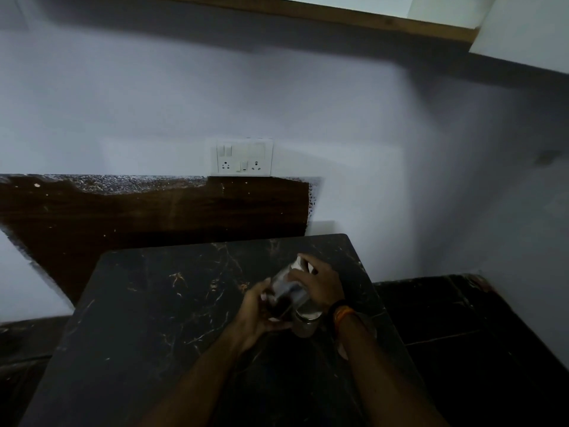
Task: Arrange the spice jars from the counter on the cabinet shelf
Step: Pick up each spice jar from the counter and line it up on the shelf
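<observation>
Both hands hold a clear glass spice jar [288, 289] tilted over the black marble counter [160, 303]. Dark contents lie at its lower end, and its white lid points up and away from me. My left hand [257, 312] cups the jar's lower end. Over the lid end curls my right hand [320, 286], with a black and orange band on its wrist. A second glass jar with a metal lid [306, 323] stands upright on the counter just below the held one. The cabinet shelf's wooden edge [354, 15] runs along the top.
A white switch and socket panel [244, 157] sits on the pale wall above a dark wood backsplash [138, 211]. An open white cabinet door [523, 29] hangs at the top right. A lower dark counter surface [455, 318] extends to the right.
</observation>
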`<state>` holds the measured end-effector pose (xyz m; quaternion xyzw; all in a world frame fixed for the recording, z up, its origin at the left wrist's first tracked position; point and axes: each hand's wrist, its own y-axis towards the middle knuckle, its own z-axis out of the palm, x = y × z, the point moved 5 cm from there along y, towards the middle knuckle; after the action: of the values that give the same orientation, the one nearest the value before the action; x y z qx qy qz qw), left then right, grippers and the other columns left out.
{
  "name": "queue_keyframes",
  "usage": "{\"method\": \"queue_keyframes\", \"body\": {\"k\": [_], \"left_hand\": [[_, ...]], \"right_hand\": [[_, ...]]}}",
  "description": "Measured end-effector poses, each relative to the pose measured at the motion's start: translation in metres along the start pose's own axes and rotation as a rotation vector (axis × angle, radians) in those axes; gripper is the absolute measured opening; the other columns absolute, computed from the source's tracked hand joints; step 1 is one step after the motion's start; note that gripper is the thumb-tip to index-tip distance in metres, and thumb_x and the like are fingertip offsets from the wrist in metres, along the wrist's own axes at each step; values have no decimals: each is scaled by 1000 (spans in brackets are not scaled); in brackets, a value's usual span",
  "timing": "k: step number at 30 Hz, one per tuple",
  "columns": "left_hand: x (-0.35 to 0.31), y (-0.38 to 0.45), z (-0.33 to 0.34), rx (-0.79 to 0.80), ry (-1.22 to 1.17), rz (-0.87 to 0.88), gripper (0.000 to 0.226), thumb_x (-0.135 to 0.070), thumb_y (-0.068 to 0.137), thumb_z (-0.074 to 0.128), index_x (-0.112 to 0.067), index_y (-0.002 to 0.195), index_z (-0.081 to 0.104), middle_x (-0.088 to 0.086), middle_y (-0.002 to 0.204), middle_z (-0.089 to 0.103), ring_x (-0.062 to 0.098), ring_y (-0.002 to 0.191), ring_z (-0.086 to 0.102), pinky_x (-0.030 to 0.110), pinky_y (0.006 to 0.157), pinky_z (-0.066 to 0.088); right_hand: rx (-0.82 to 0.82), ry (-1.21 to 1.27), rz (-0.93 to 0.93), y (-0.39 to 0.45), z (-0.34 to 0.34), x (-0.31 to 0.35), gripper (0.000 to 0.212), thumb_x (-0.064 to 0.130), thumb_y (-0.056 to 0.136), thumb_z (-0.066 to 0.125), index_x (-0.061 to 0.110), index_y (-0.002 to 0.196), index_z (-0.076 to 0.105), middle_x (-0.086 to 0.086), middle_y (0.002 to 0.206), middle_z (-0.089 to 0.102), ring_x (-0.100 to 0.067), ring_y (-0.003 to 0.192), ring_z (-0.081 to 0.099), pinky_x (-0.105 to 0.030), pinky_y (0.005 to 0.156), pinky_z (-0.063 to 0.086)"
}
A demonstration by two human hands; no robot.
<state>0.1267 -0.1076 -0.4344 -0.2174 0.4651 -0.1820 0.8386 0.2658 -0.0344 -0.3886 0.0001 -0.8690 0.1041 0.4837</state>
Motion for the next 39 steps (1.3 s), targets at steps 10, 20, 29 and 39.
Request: {"method": "queue_keyframes", "body": {"k": [10,20,29,39], "left_hand": [[-64,-9,21,243,-275,253,57,-25,83,67,-11,137,54,24,138,55,45,122,59,62,99,49],[-106,-20,21,166,-68,557,63,-13,70,82,-22,129,62,11,137,56,32,120,62,52,93,56],[-140,-34,28,248,19,625,63,-28,77,81,-18,134,57,5,127,66,30,119,65,49,91,56],[-189,-40,55,323,47,680,62,-19,80,78,-15,137,53,11,127,67,33,119,64,51,95,55]], "right_hand": [[-53,641,-173,15,-13,49,69,30,77,69,25,142,48,-6,134,54,-26,117,58,-43,93,55],[-30,820,-146,33,-2,96,83,45,71,73,34,145,39,-4,135,51,-25,108,63,-30,68,58],[52,946,-261,39,-11,141,81,40,68,73,14,140,47,-22,132,54,-37,111,57,-49,88,51],[103,952,-356,35,-46,194,64,30,78,65,15,138,50,-17,120,63,-33,104,62,-54,97,47]]}}
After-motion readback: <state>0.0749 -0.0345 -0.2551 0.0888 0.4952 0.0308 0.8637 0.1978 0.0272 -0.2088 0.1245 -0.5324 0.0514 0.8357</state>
